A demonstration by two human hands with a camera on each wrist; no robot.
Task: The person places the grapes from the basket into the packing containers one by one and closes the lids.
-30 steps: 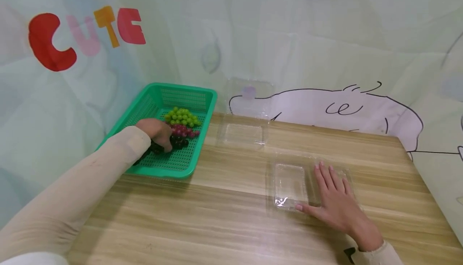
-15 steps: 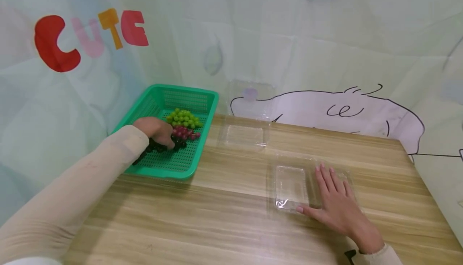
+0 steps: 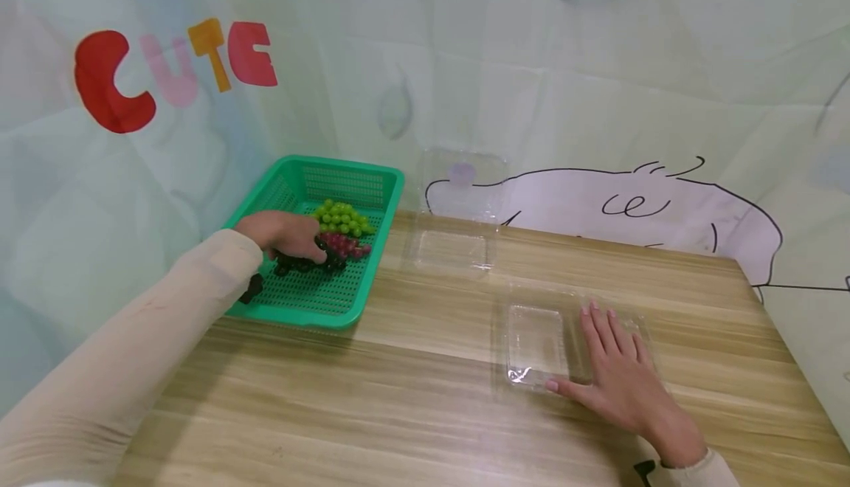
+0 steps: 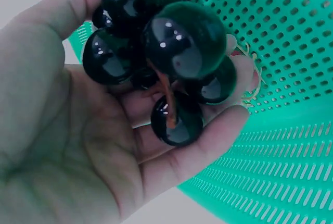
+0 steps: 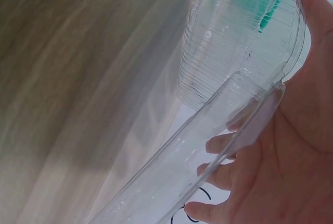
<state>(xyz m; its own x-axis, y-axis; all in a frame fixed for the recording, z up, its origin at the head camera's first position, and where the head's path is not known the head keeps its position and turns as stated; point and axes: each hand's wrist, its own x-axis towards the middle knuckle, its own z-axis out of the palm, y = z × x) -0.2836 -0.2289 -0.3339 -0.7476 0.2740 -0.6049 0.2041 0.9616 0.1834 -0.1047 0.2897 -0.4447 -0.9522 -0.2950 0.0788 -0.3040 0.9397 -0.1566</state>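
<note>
My left hand (image 3: 285,235) is inside the green basket (image 3: 364,280), holding a bunch of black grapes (image 4: 182,41). In the left wrist view its fingers and thumb curl round the glossy grapes, and a brown stem shows. Beside that hand in the basket lie green grapes (image 3: 341,218) and red grapes (image 3: 345,245). My right hand (image 3: 620,387) rests with straight, spread fingers on the right part of an opened clear plastic box (image 3: 536,341). The right wrist view shows the box's ribbed wall (image 5: 229,47) beside the palm and fingers.
A second clear plastic box (image 3: 451,249) stands at the table's back edge, its lid raised against the printed curtain (image 3: 564,88). Wood-grain tabletop (image 3: 372,413) lies between the basket and the boxes. The curtain borders the table at the left and back.
My left hand has risen slightly in the basket with the black grapes in its grip. My right hand stays on the clear box. The head view has shifted slightly.
</note>
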